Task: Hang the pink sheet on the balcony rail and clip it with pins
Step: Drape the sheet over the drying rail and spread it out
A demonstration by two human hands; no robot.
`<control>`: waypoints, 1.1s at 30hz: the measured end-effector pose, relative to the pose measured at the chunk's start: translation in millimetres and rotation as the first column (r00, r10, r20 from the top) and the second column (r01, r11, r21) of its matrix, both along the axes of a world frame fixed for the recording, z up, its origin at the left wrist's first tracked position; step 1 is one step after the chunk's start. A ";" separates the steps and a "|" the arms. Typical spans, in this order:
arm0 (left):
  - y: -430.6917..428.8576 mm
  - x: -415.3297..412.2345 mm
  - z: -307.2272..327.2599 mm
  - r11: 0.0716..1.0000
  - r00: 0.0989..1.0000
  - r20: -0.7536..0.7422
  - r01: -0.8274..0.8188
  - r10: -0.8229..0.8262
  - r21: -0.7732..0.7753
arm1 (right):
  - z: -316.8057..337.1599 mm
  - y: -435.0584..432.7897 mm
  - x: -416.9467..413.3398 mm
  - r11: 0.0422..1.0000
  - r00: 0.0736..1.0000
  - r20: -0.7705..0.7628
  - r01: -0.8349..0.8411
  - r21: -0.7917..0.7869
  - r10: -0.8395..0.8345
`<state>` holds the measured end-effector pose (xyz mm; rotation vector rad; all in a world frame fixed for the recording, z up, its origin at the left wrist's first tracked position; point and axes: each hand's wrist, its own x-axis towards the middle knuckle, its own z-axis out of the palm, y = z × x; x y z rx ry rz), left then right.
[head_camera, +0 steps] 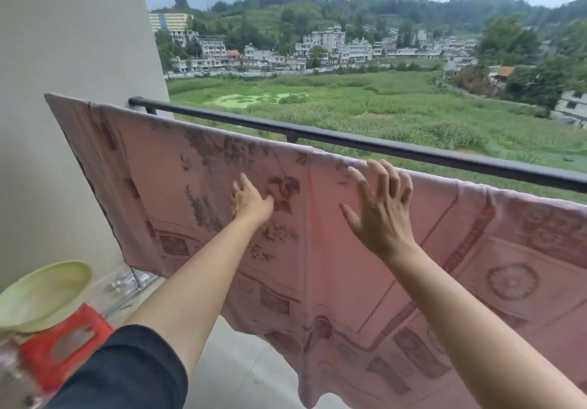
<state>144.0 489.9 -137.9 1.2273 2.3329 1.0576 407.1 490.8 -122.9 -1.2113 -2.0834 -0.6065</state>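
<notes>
The pink sheet [317,265], printed with dark red patterns, hangs spread over a line or rail just inside the black balcony rail [365,141], from the left wall to the right edge of the view. My left hand [251,200] lies flat against the sheet's face at mid-height, fingers straight. My right hand [381,208] is spread just below the sheet's top edge, fingers apart and slightly bent, holding nothing. No pins are visible.
A pale green basin [41,294] sits on a red plastic stool [63,345] at the lower left, beside the beige wall [73,43]. The grey balcony floor [241,373] shows below the sheet. Beyond the rail lie fields and buildings.
</notes>
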 end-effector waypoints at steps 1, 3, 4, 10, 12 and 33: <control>7.5 -5.5 -1.7 1.000 0.999 0.034 0.004 -0.004 0.014 | -8.7 2.8 -9.4 0.999 0.999 -0.013 -0.032 0.027 0.033; 24.3 -11.3 -6.0 0.999 0.995 0.100 0.009 -0.013 0.038 | -25.1 4.5 -25.5 0.987 0.998 -0.052 -0.034 -0.158 0.026; 32.0 -12.2 -8.2 0.998 0.992 0.124 0.001 -0.009 0.064 | -34.4 5.2 -32.7 0.949 0.998 -0.062 -0.001 -0.316 -0.020; 51.4 -3.3 -31.4 0.949 0.997 0.041 0.056 -0.072 0.312 | -86.6 22.5 -58.6 0.777 0.975 -0.033 0.154 -0.611 -0.219; 50.9 -2.6 -45.3 0.946 0.993 -0.064 0.110 -0.095 0.306 | -93.7 28.4 -63.6 0.770 0.974 -0.072 0.126 -0.625 -0.217; 63.4 6.7 -95.4 0.946 0.948 0.232 0.147 -0.219 0.288 | -131.9 11.6 -59.2 0.631 0.971 -0.234 -0.155 -0.760 -0.043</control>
